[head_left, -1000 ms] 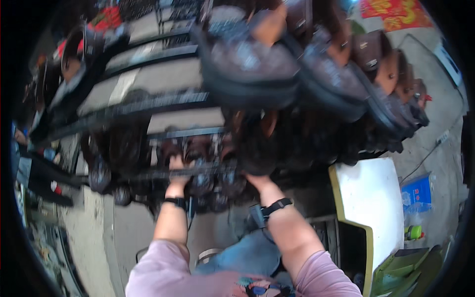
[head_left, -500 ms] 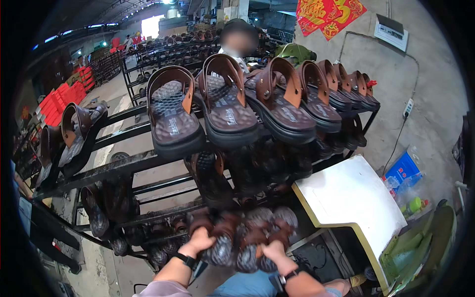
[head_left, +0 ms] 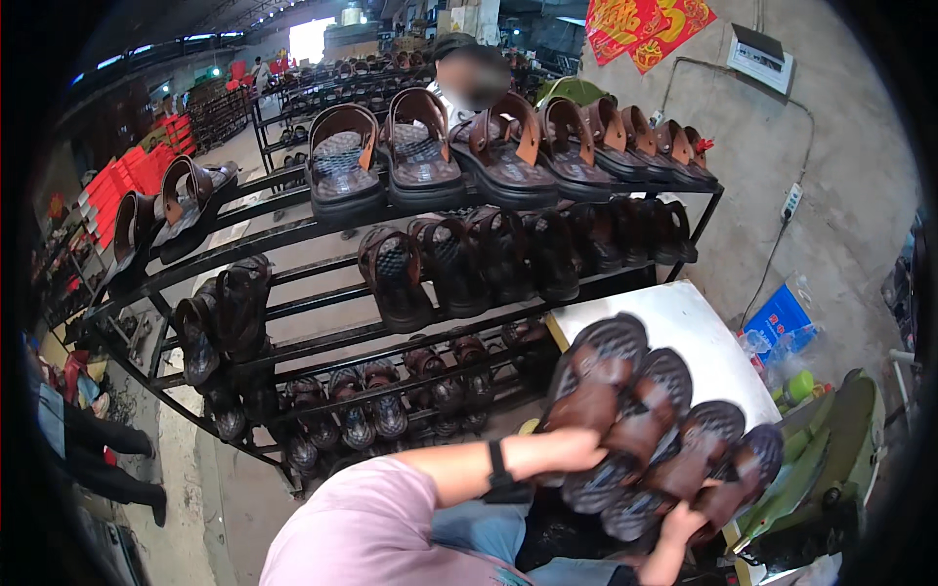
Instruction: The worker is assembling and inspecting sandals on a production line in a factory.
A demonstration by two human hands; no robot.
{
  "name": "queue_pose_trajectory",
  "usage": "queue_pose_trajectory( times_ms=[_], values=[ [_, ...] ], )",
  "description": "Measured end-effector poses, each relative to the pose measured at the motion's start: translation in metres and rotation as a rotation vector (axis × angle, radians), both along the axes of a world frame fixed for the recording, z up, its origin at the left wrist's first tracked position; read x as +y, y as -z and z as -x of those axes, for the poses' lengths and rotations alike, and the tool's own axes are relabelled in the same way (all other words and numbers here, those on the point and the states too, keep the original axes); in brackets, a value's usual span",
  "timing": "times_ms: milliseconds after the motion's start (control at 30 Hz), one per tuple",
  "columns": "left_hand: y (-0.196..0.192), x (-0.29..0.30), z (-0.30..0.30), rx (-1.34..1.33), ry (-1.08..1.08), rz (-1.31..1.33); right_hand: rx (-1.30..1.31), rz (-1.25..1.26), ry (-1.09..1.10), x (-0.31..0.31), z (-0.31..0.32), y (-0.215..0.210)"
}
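Observation:
A row of several brown leather sandals (head_left: pixel 635 420) with dark textured footbeds is held side by side between my hands, tilted over the near edge of the white tabletop (head_left: pixel 696 322). My left hand (head_left: pixel 572 450) is closed at the left end of the row, against a strap, its fingertips partly hidden. At the row's right end, my right hand (head_left: pixel 681 524) grips the lower side of the sandals, fingers curled by a strap. The row overlaps the tabletop in view; whether it touches it I cannot tell.
A black metal rack (head_left: pixel 283 227) carries more sandals (head_left: pixel 508 156) on several tiers ahead. A green chair-like shell (head_left: pixel 831 479) stands right of the white table, near a blue package (head_left: pixel 782 320). A person in a dark cap (head_left: pixel 459 45) is behind the rack; another's legs (head_left: pixel 107 459) show at left.
Both hands have carried the row of sandals from in front of the rack's lower tier rightward to the white table. My left arm now reaches across my body, and the view has shifted.

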State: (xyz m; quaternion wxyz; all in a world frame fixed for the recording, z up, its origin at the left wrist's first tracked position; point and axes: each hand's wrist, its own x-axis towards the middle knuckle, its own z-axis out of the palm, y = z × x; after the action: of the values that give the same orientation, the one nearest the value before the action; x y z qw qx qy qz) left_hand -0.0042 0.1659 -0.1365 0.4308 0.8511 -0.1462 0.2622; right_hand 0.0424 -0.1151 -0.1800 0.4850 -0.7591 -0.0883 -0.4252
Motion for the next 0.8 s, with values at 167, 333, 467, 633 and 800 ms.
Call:
queue_pose_trajectory(
  times_ms=[167,333,467,633,800],
  values=[
    [-0.09,-0.02,-0.112,0.321,-0.035,-0.133,0.361,0.266,0.151,0.002,-0.079,-0.103],
    [-0.019,-0.029,-0.173,0.233,-0.395,-0.164,0.7,0.702,0.457,0.036,-0.139,-0.071],
    [-0.006,-0.028,-0.195,0.262,-0.401,-0.135,0.79,0.633,0.416,0.041,-0.178,-0.055],
    [-0.015,-0.028,-0.218,0.256,-0.446,-0.126,0.777,0.58,0.432,0.049,-0.2,-0.062],
    [-0.013,-0.023,-0.229,0.304,-0.446,-0.12,0.825,0.548,0.458,0.059,-0.203,-0.063]
  ],
)
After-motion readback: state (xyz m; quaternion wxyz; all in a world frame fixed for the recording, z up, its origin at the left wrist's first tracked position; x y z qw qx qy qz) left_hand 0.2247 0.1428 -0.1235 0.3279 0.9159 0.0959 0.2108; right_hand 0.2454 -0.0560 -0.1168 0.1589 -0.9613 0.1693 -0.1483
